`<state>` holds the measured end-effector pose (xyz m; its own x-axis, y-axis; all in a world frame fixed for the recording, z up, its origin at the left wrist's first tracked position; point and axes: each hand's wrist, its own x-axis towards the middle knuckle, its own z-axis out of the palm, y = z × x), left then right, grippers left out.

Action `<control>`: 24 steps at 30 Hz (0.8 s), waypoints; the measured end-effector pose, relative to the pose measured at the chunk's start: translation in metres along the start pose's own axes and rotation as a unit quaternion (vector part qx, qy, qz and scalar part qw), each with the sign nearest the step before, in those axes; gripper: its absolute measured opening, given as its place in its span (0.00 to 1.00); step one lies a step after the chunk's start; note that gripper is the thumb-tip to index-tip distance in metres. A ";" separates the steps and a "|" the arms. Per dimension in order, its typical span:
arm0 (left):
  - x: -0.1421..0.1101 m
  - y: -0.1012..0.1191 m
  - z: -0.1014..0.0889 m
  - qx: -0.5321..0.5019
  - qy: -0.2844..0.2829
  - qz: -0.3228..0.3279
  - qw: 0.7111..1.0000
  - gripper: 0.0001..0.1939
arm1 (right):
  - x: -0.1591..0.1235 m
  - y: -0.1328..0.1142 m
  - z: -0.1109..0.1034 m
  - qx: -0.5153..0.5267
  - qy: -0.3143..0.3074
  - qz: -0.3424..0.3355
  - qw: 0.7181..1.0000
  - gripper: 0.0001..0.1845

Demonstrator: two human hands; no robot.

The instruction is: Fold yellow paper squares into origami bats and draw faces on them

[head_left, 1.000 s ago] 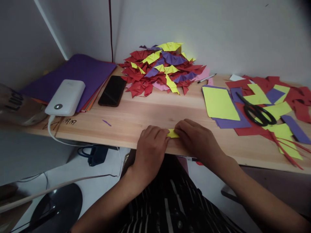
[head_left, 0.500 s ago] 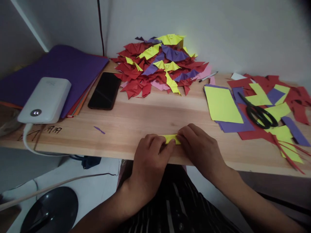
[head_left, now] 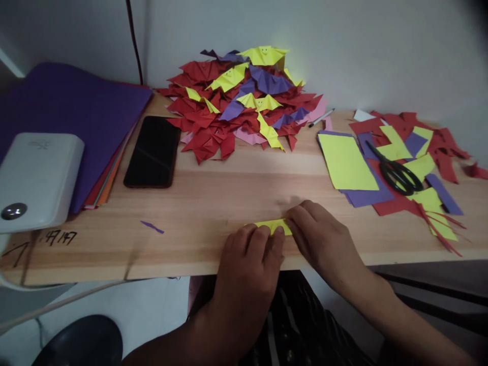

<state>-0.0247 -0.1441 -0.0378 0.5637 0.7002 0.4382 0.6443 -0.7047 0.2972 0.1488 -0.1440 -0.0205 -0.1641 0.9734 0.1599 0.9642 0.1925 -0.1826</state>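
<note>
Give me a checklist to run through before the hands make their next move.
1. Left hand on the yellow strip: ok, touching it.
2. Right hand at the strip's right end: ok, touching it.
3. Strip's edges lined up: cannot tell, partly covered.
4. Scissors apart from both hands: ok, lying on paper scraps.
5. Folded paper figures apart from both hands: ok, piled beyond them.
6. Purple sliver off the tabletop: not ok, lying on it.

Left hand lies over a yellow paper strip near the tabletop front edge, right hand pinching its right end. Folded paper figures heaped at back, black phone and white power bank left. Black scissors on colored offcuts, right.
</note>
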 end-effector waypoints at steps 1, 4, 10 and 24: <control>0.000 -0.001 -0.001 0.001 -0.005 0.004 1.000 0.19 | 0.000 -0.001 0.000 -0.002 -0.003 0.003 1.000 0.10; 0.000 -0.001 -0.003 0.010 -0.026 0.012 1.000 0.20 | 0.002 -0.002 -0.001 -0.004 -0.008 0.005 1.000 0.10; 0.000 0.004 -0.001 0.044 -0.005 -0.005 0.999 0.19 | 0.002 -0.001 0.000 -0.025 0.005 -0.009 1.000 0.09; -0.006 0.003 -0.003 0.099 -0.047 0.016 0.994 0.23 | 0.002 0.005 0.005 0.024 0.079 -0.008 0.997 0.12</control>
<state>-0.0280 -0.1511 -0.0369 0.6249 0.6925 0.3605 0.7096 -0.6963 0.1075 0.1520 -0.1407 -0.0264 -0.1406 0.9390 0.3140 0.9500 0.2172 -0.2241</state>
